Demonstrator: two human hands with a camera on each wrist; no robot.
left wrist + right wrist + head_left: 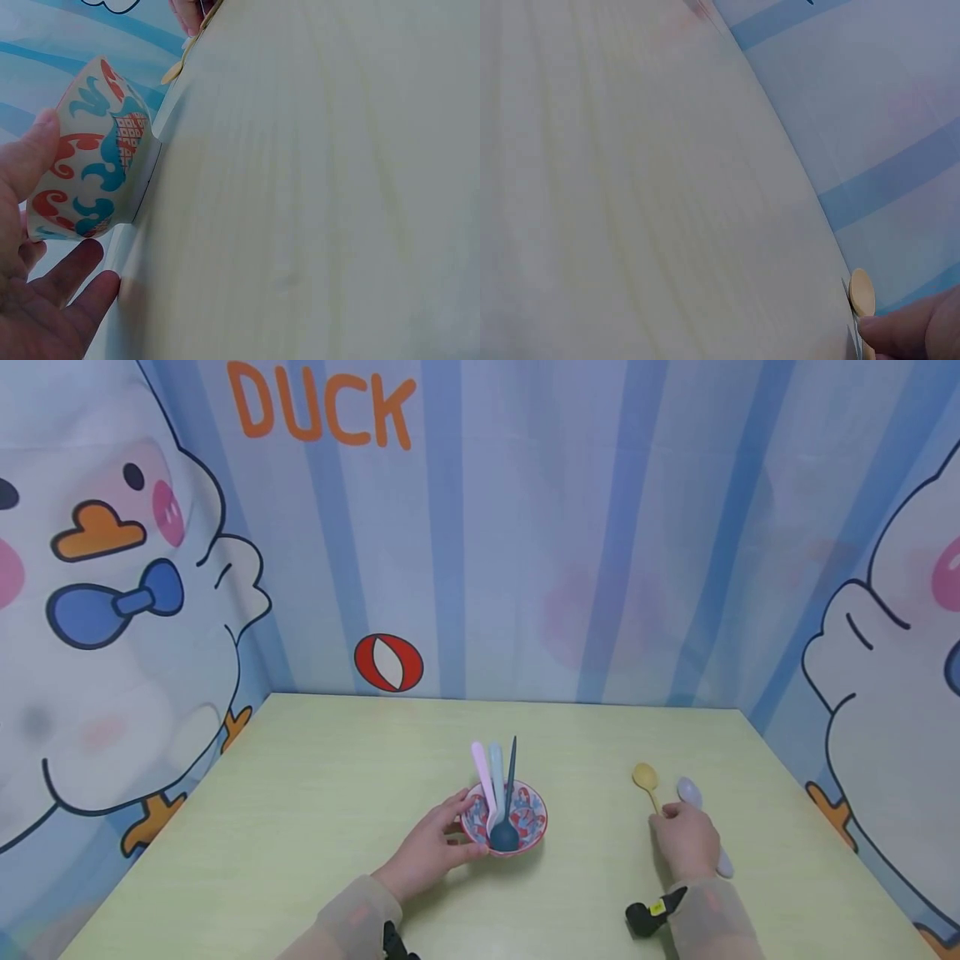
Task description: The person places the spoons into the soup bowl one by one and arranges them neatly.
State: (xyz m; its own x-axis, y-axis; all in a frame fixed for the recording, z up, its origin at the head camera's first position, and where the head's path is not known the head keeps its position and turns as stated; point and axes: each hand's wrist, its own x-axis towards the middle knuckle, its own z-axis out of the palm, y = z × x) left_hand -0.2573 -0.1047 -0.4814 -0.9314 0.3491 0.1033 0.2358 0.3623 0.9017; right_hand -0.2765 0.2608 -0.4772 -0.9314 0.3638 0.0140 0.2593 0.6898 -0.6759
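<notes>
A small patterned bowl (536, 810) stands on the table, with a pink spoon (480, 764), a light blue spoon (497, 768) and a dark blue spoon (505, 837) leaning in it. My left hand (435, 846) holds the bowl by its left side; the left wrist view shows the thumb and fingers around its red-and-blue outer wall (97, 161). Over to the right, my right hand (686, 839) pinches the handle of a yellow spoon (644, 775), its bowl end pointing away from me. A lavender spoon (689, 791) lies partly hidden beneath or behind that hand.
The pale wooden table (360, 760) ends at a striped blue curtain (510, 568) at the back. Duck-printed cloth (150, 693) hangs on the left and also on the right. A black wrist strap piece (643, 920) sits by the right sleeve.
</notes>
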